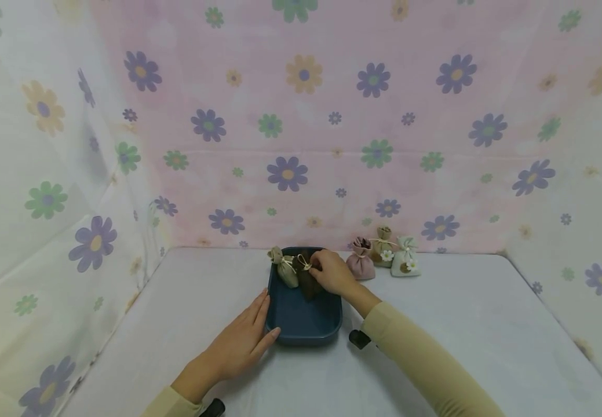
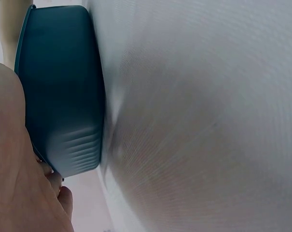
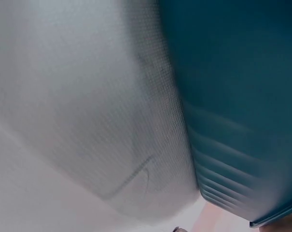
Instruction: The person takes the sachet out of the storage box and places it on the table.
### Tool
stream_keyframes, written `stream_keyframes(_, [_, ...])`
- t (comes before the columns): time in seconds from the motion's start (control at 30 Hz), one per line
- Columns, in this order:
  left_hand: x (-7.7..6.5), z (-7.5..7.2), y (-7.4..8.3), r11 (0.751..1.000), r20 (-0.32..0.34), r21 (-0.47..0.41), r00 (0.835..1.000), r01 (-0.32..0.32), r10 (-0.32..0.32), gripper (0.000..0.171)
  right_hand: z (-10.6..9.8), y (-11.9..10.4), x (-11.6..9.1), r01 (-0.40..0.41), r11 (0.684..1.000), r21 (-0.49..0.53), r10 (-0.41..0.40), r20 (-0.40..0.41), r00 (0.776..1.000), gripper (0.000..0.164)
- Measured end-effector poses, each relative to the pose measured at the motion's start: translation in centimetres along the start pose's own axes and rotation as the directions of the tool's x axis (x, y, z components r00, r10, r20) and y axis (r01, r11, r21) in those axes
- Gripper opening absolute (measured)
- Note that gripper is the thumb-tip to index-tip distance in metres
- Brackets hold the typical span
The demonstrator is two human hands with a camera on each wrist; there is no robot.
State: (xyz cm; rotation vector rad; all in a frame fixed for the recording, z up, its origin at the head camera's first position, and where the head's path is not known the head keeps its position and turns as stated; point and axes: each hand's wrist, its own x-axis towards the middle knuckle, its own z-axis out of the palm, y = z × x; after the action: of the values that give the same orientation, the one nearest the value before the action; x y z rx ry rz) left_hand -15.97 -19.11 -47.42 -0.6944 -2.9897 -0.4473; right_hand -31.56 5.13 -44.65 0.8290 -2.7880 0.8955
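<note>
A dark blue rectangular tub (image 1: 306, 318) stands on the white table. Inside its far end, a grey-green drawstring pouch (image 1: 287, 273) leans at the left, its neck over the rim. Beside it is a dark brown drawstring pouch (image 1: 307, 284) with a pale cord bow; my right hand (image 1: 334, 273) pinches it near the neck, reaching over the tub's right rim. My left hand (image 1: 240, 339) rests with extended fingers against the tub's left side; the left wrist view shows the hand (image 2: 25, 159) beside the tub's wall (image 2: 63, 92). The right wrist view shows mostly tub wall (image 3: 232, 106).
To the right of the tub, near the table's back edge, stand a pink pouch (image 1: 361, 263), an olive pouch (image 1: 382, 252) with a white flower and a pale mint pouch (image 1: 406, 260). Flowered cloth (image 1: 311, 127) hangs behind the table and on both sides.
</note>
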Motion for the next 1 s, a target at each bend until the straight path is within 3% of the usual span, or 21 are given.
stream_keyframes(0.23, [0.0, 0.1, 0.1, 1.000, 0.009, -0.011, 1.000, -0.004, 0.004, 0.080, -0.3, 0.0, -0.4, -0.009, 0.998, 0.064, 0.010, -0.016, 1.000, 0.010])
stream_keyframes(0.47, [-0.2, 0.3, 0.1, 1.000, 0.008, -0.021, 1.000, -0.006, 0.006, 0.083, -1.1, -0.5, -0.7, 0.025, 0.985, 0.171, -0.010, -0.091, 0.996, 0.007])
stream_keyframes(1.0, [-0.1, -0.2, 0.0, 1.000, -0.004, -0.018, 1.000, 0.000, 0.000, 0.081, -6.5, -3.0, -2.8, 0.089, 0.980, 0.178, -0.052, -0.200, 0.978, 0.012])
